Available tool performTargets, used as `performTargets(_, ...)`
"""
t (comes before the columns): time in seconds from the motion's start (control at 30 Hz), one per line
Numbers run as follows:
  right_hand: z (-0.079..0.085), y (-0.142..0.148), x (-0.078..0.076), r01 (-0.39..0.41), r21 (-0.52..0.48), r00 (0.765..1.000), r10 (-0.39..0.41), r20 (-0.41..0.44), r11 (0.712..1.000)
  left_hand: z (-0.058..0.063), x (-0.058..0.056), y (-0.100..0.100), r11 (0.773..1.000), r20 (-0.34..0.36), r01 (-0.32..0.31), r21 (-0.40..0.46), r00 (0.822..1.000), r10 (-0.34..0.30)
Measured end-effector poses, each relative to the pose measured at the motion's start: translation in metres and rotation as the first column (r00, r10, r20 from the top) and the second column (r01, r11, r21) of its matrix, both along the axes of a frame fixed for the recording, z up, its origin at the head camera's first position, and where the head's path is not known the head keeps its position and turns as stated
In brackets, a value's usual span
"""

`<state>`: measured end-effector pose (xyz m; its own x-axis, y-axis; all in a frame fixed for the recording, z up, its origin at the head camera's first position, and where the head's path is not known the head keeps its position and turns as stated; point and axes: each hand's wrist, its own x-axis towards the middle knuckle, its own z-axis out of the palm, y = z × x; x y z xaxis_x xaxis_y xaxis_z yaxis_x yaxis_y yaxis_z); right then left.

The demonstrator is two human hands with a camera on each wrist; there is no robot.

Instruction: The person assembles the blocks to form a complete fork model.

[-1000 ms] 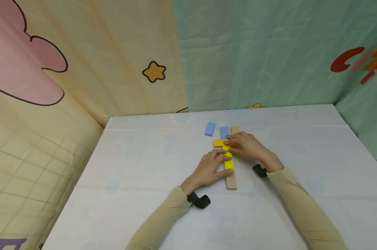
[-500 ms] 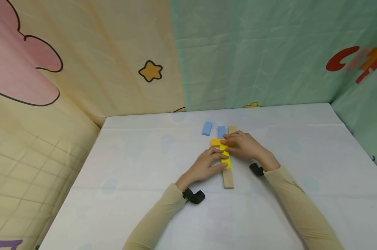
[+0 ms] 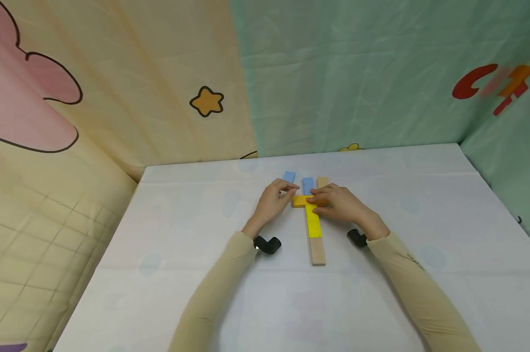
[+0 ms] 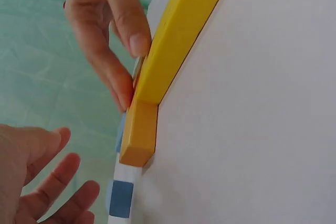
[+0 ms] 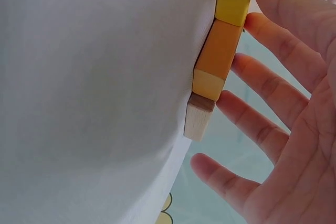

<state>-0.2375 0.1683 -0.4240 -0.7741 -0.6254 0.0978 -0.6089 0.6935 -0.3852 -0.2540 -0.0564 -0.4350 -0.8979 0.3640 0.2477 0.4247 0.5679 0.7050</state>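
Observation:
My left hand [image 3: 271, 200] hovers beside a loose blue block [image 3: 289, 175], partly covering it in the head view. In the left wrist view its fingers are parted, with a gap between them and that blue block [image 4: 121, 199]. My right hand [image 3: 341, 204] rests its fingertips on the crosswise orange block [image 3: 299, 201] and the far end of a long yellow piece [image 3: 314, 222]; its fingers [image 5: 273, 85] are spread and nearly straight in the right wrist view. A plain wooden block [image 3: 317, 252] continues the yellow line toward me. Beyond the orange block lie a second blue block [image 3: 307, 185] and another wooden block [image 3: 322, 182].
The blocks lie on a white cloth-covered table [image 3: 168, 220]. Behind its far edge hang a printed cream curtain [image 3: 159, 88] and a green curtain [image 3: 357, 73]. Black wrist cameras, such as the left one [image 3: 268, 245], stick out from both sleeves.
My left hand has left the yellow piece and moved away from me to the loose blue block. My right hand stays at the orange block. The whole head view has shifted slightly.

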Motion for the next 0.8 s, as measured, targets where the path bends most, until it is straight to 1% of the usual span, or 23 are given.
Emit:
performTargets(0.07,0.000,-0.001,0.000,0.002,0.003,1.000,-0.003,0.007,1.000,-0.001,-0.014,-0.001,0.998,-0.002,-0.055,-0.006,0.998,0.055)
performTargets(0.13,0.000,-0.001,0.000,0.003,0.001,1.000,-0.003,0.005,1.000,-0.001,-0.028,-0.001,0.997,0.009,-0.071,-0.040,0.997,0.072)
performTargets(0.2,0.000,-0.001,0.000,0.006,0.000,1.000,-0.006,0.006,1.000,-0.002,-0.040,-0.001,0.993,0.040,-0.058,-0.100,0.997,0.062)
performTargets(0.3,0.000,-0.001,0.000,0.008,-0.002,1.000,-0.008,0.009,1.000,-0.003,-0.053,-0.003,0.979,0.112,-0.009,-0.203,0.993,0.032)
performTargets(0.4,-0.001,-0.001,0.001,0.008,0.000,1.000,-0.008,0.008,1.000,-0.002,-0.058,-0.004,0.966,0.182,0.029,-0.257,0.983,0.019)
performTargets(0.5,-0.001,0.000,0.001,0.007,0.003,1.000,-0.007,-0.001,1.000,0.000,-0.060,-0.005,0.965,0.214,0.044,-0.260,0.977,0.013)
performTargets(0.57,-0.001,0.000,0.000,0.002,0.000,1.000,-0.002,-0.009,1.000,-0.001,-0.060,-0.006,0.967,0.214,0.041,-0.253,0.977,0.014)
performTargets(0.67,-0.001,0.001,0.001,-0.007,-0.012,1.000,0.007,-0.019,1.000,-0.005,-0.059,-0.007,0.974,0.188,0.009,-0.228,0.981,0.035)
performTargets(0.8,0.000,0.000,0.002,-0.018,-0.025,0.999,0.017,-0.041,1.000,-0.012,-0.059,-0.007,0.987,0.162,-0.044,-0.156,0.984,0.069)
